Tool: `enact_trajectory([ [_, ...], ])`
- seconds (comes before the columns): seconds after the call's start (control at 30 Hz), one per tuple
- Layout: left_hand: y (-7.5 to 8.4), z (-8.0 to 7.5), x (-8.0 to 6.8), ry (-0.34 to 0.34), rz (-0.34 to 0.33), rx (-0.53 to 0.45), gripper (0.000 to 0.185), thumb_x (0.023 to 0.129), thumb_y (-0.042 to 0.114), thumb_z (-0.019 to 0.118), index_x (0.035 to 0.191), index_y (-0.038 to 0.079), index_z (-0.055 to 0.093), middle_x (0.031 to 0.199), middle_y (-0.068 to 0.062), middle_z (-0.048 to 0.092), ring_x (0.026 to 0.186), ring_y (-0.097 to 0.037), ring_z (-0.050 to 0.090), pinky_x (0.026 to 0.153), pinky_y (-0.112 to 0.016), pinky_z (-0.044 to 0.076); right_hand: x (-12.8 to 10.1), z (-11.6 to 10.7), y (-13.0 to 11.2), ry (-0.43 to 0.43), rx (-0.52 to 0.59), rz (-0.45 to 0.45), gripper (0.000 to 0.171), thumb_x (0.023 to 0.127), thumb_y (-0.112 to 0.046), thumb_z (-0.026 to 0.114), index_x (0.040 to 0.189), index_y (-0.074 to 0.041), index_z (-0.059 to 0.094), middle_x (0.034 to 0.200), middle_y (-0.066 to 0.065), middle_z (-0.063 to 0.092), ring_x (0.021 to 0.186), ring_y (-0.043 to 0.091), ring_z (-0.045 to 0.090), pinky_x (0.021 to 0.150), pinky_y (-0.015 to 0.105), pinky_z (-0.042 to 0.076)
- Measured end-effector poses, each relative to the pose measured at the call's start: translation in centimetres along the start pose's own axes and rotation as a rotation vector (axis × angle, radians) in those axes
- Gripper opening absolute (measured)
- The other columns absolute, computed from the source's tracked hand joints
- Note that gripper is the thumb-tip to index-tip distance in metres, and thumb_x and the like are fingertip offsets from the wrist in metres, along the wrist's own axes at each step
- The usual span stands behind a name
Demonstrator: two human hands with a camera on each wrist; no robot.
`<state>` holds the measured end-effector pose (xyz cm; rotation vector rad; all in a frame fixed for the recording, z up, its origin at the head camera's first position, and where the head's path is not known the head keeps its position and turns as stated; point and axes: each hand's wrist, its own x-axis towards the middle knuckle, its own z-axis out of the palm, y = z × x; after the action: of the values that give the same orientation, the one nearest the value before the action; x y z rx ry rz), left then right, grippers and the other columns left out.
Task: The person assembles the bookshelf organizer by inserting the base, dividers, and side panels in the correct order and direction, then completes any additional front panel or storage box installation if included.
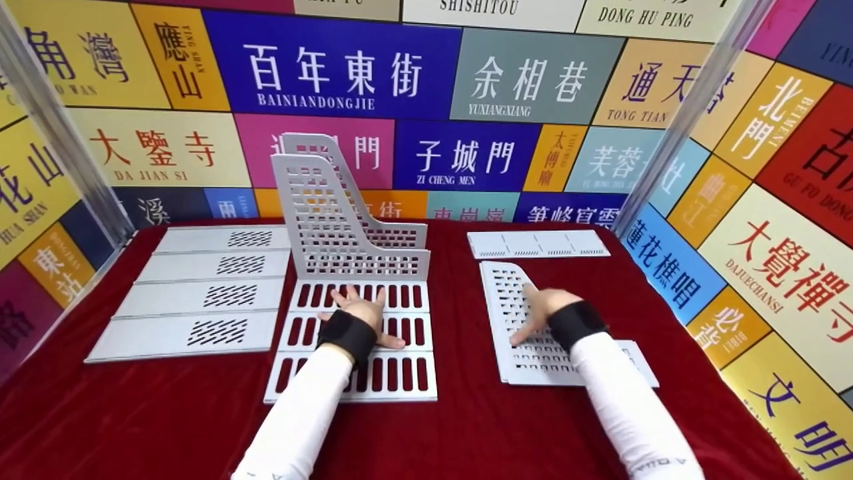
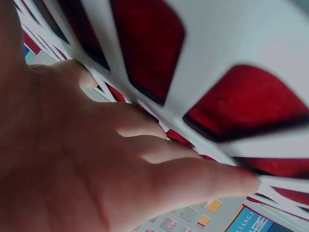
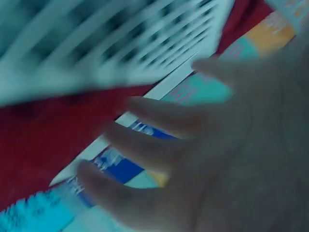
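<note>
My left hand (image 1: 360, 308) lies flat, fingers straight, on a white slotted base panel (image 1: 400, 380) at the middle of the red table. Two perforated side panels (image 1: 320, 213) stand upright at that base's far edge, just beyond my fingertips. In the left wrist view the left hand (image 2: 120, 159) presses the slotted panel (image 2: 231, 38), and red cloth shows through the slots. My right hand (image 1: 541, 303) rests with spread fingers on a flat perforated side panel (image 1: 506, 287), which lies on another similar panel. The right wrist view is blurred: the right hand (image 3: 217, 159) sits below the perforated panel (image 3: 96, 43).
Several flat white panels (image 1: 200, 293) with small vent patches lie in a column on the left. A narrow strip panel (image 1: 538, 244) lies at the far right. Red cloth (image 1: 466, 427) covers the table. Sign-covered walls (image 1: 766, 253) close in the back and both sides.
</note>
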<state>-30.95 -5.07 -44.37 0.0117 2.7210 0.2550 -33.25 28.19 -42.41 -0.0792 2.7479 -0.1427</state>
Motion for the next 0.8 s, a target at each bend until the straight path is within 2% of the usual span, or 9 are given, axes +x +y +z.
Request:
enact_trajectory([
  [0.13, -0.1, -0.1, -0.1, 0.009, -0.004, -0.002, 0.126, 0.064, 0.071, 0.080, 0.162, 0.032, 0.011, 0.164, -0.032, -0.005, 0.150, -0.057, -0.004, 0.109, -0.082, 0.017, -0.2, -0.2, 1.4, -0.054, 0.005, 0.001, 0.133, 0.066, -0.049, 0.091, 0.159, 0.002, 0.011, 0.155, 0.032, 0.036, 0.143, 0.046, 0.037, 0.116, 0.057, 0.036],
  [0.3, 0.0, 0.2, -0.2, 0.001, 0.001, -0.005, 0.127, 0.064, 0.071, 0.080, 0.162, 0.032, 0.011, 0.164, -0.032, -0.005, 0.150, -0.058, -0.004, 0.109, -0.082, 0.017, 0.3, -0.4, 2.3, -0.007, 0.005, 0.005, 0.137, 0.066, -0.041, 0.093, 0.156, 0.010, 0.004, 0.153, 0.043, 0.027, 0.144, 0.054, 0.030, 0.117, 0.060, 0.033],
  [0.37, 0.0, 0.3, -0.2, -0.006, -0.004, -0.003, 0.127, 0.064, 0.071, 0.080, 0.162, 0.032, 0.009, 0.164, -0.032, -0.006, 0.149, -0.058, -0.005, 0.109, -0.082, 0.017, 0.5, -0.8, 2.5, 0.036, 0.047, 0.006, 0.131, 0.067, -0.038, 0.093, 0.153, 0.014, 0.009, 0.149, 0.045, 0.030, 0.139, 0.055, 0.036, 0.115, 0.061, 0.036],
  [0.43, -0.1, 0.4, -0.3, -0.009, -0.004, -0.016, 0.126, 0.064, 0.070, 0.080, 0.162, 0.033, 0.010, 0.164, -0.031, -0.007, 0.150, -0.057, -0.006, 0.110, -0.082, 0.015, 0.5, -1.4, 2.8, 0.084, 0.158, -0.012, 0.110, 0.072, -0.030, 0.090, 0.148, 0.014, 0.024, 0.140, 0.042, 0.043, 0.128, 0.053, 0.050, 0.107, 0.058, 0.046],
  [0.5, -0.2, 0.4, -0.3, -0.006, 0.002, -0.030, 0.126, 0.064, 0.069, 0.081, 0.162, 0.033, 0.011, 0.164, -0.032, -0.008, 0.150, -0.057, -0.007, 0.110, -0.082, 0.013, 0.5, -2.1, 3.0, 0.148, 0.300, -0.093, 0.083, 0.077, -0.019, 0.084, 0.140, 0.012, 0.040, 0.125, 0.035, 0.059, 0.108, 0.042, 0.064, 0.095, 0.049, 0.055],
  [0.57, -0.2, 0.4, -0.3, -0.003, 0.009, -0.039, 0.125, 0.065, 0.069, 0.082, 0.162, 0.032, 0.011, 0.163, -0.033, -0.008, 0.150, -0.057, -0.008, 0.109, -0.083, 0.013, 0.4, -2.8, 3.0, 0.181, 0.495, -0.189, 0.055, 0.085, -0.009, 0.075, 0.131, 0.008, 0.052, 0.114, 0.027, 0.067, 0.093, 0.030, 0.068, 0.083, 0.039, 0.058],
  [0.7, -0.2, 0.3, -0.3, -0.002, 0.017, -0.035, 0.125, 0.065, 0.069, 0.081, 0.162, 0.031, 0.011, 0.163, -0.034, -0.008, 0.149, -0.058, -0.009, 0.108, -0.083, 0.016, 0.3, -3.8, 2.3, 0.190, 0.873, -0.370, 0.040, 0.097, 0.000, 0.057, 0.136, 0.003, 0.050, 0.129, 0.026, 0.063, 0.102, 0.023, 0.070, 0.087, 0.034, 0.059],
  [0.73, -0.1, 0.2, -0.3, -0.001, 0.017, -0.030, 0.126, 0.065, 0.069, 0.081, 0.162, 0.031, 0.011, 0.163, -0.034, -0.008, 0.149, -0.059, -0.008, 0.108, -0.083, 0.016, 0.4, -3.9, 1.9, 0.207, 0.943, -0.396, 0.038, 0.099, 0.000, 0.054, 0.137, 0.003, 0.049, 0.132, 0.027, 0.061, 0.105, 0.023, 0.070, 0.089, 0.034, 0.059],
  [0.8, 0.0, 0.2, -0.3, 0.001, 0.013, -0.027, 0.126, 0.064, 0.069, 0.081, 0.162, 0.031, 0.011, 0.163, -0.034, -0.007, 0.149, -0.059, -0.007, 0.108, -0.083, 0.017, 0.6, -4.0, 1.1, 0.275, 0.988, -0.444, 0.036, 0.100, 0.000, 0.053, 0.135, 0.003, 0.046, 0.135, 0.028, 0.059, 0.103, 0.018, 0.070, 0.088, 0.030, 0.060],
])
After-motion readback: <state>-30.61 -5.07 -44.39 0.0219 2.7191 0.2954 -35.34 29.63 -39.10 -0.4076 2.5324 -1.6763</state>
